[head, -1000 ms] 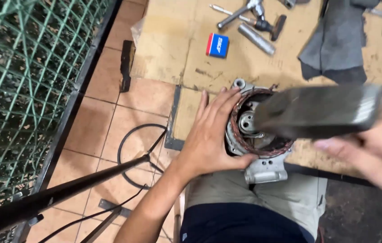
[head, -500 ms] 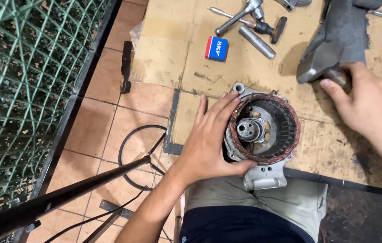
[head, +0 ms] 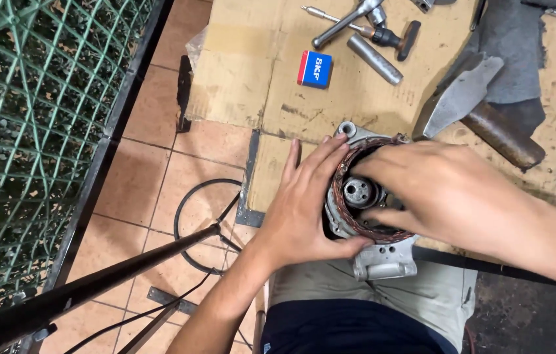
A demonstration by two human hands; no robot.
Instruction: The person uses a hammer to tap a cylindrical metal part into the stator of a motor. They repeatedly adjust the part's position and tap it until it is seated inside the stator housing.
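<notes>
Left hand (head: 304, 210) wraps the motor housing (head: 373, 252) rim, fingers spread, grasping it. Right hand (head: 441, 190) lies curled over the copper winding (head: 350, 223), grip unclear. Hammer (head: 481, 115) lies just beyond on the cardboard (head: 251, 72).

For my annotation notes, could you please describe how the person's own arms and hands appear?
Both the left hand and the right hand are bare, without gloves, rings or a watch. Both forearms are uncovered as far as the picture shows, with no sleeve in view.

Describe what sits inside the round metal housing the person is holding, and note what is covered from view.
Inside the metal housing, a ring of copper windings surrounds a central steel hub. The right hand covers the right half; the left hand hides the housing's left wall.
</notes>
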